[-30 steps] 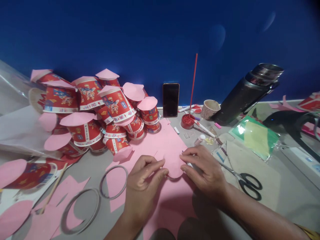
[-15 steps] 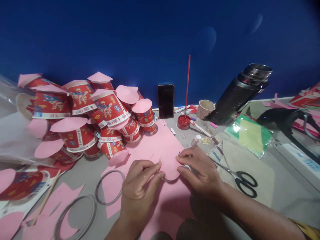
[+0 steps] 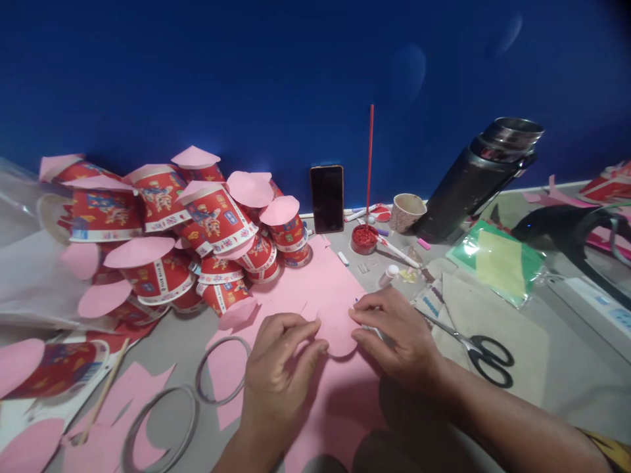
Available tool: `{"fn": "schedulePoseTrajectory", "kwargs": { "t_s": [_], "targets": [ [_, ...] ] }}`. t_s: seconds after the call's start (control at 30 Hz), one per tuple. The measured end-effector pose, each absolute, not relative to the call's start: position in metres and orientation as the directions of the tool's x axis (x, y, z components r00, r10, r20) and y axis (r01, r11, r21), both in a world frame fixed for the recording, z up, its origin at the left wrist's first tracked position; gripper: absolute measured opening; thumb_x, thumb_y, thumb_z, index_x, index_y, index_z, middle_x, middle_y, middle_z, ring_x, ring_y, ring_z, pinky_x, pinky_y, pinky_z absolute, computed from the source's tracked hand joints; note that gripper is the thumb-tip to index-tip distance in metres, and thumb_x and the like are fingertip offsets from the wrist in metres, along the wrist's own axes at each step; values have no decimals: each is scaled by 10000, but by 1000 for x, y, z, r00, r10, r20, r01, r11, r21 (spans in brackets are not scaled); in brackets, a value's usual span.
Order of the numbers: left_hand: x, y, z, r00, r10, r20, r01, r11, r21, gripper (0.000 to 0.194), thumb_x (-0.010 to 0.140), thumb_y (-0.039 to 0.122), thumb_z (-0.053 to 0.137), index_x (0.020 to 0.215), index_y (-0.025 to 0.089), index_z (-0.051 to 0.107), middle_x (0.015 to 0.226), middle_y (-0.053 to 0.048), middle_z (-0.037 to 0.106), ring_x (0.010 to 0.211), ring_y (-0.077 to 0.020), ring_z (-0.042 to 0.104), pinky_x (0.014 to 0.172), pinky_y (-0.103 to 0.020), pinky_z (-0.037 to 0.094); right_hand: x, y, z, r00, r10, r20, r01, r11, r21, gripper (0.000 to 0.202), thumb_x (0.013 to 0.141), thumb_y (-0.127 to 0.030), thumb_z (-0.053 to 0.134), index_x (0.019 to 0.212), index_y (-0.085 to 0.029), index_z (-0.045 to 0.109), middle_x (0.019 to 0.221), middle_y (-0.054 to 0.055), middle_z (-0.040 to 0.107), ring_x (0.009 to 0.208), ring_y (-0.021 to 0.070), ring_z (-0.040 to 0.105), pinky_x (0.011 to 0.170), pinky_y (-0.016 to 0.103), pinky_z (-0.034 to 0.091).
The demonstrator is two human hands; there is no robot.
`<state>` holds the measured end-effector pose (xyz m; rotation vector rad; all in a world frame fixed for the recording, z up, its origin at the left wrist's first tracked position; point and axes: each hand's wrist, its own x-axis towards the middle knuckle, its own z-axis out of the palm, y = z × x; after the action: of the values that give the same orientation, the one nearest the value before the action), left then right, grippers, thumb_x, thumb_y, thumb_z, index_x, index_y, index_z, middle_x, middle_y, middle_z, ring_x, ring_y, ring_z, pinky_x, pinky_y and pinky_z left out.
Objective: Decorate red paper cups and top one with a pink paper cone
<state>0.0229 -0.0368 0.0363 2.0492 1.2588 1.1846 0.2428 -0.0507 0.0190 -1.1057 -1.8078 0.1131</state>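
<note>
A round pink paper disc [image 3: 338, 328] is held by its edges between both hands, above a large pink sheet [image 3: 320, 276]. My left hand [image 3: 283, 374] pinches the disc's left edge between thumb and fingers. At its right edge, my right hand [image 3: 401, 335] grips it the same way. A thin pale item, partly hidden, lies by the right fingers. Left of my left hand are a smaller grey ring [image 3: 198, 374] and a larger one [image 3: 129, 439].
Red paper cups with pink tops [image 3: 158, 272] are piled at the left. A phone [image 3: 327, 199] leans on the blue wall. Scissors [image 3: 488, 358], a black flask [image 3: 468, 177], a paper cup [image 3: 407, 213] and a red-filled pot [image 3: 363, 240] stand or lie rightward.
The camera view has shifted slightly. Both hands still hold the disc; the grey rim seen under its lower edge before no longer shows clearly.
</note>
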Motion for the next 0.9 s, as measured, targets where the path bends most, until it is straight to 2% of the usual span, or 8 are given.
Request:
{"fn": "schedulePoseTrajectory", "kwargs": {
  "t_s": [0.17, 0.3, 0.63, 0.8, 0.9],
  "targets": [
    [19, -31, 40, 322, 893, 316, 510, -444, 736, 403, 979, 284, 649, 1379, 298, 692, 1278, -101, 657, 1204, -248, 658, 986, -376, 578, 242, -51, 19, -113, 717, 687, 631, 586, -508, 124, 975, -181, 697, 1084, -206, 750, 995, 92, 761, 899, 228, 702, 788, 389, 579],
    [17, -25, 40, 392, 885, 250, 513, -436, 740, 405, 967, 368, 682, 1370, 347, 709, 1417, -112, 611, 1299, -299, 609, 1046, -462, 566, 243, -50, 18, -114, 707, 698, 639, 590, -494, 144, 982, -186, 683, 1105, -218, 752, 1000, 88, 762, 901, 228, 707, 796, 398, 583],
    [18, -21, 31, 347, 892, 289, 479, -433, 763, 400, 892, 482, 785, 1285, 410, 763, 1333, -75, 704, 1221, -299, 658, 1021, -456, 588, 248, -54, 12, -160, 773, 614, 640, 555, -531, 188, 1017, -279, 646, 1183, -226, 716, 1091, 108, 734, 949, 245, 683, 819, 407, 567],
    [17, -21, 27, 358, 889, 286, 468, -436, 769, 425, 883, 505, 790, 1297, 414, 757, 1335, -78, 710, 1228, -297, 656, 1029, -458, 586, 248, -53, 18, -158, 809, 567, 673, 508, -538, 340, 1087, -387, 506, 1325, -203, 664, 1218, 149, 685, 1065, 274, 646, 873, 430, 553],
    [17, -22, 25, 356, 880, 313, 455, -456, 765, 430, 893, 477, 788, 1315, 405, 746, 1327, -87, 710, 1218, -291, 653, 1024, -452, 585, 247, -49, 20, -184, 796, 577, 689, 523, -502, 404, 1109, -433, 433, 1355, -195, 647, 1306, 177, 643, 1146, 293, 626, 927, 464, 544]
  ]
}}
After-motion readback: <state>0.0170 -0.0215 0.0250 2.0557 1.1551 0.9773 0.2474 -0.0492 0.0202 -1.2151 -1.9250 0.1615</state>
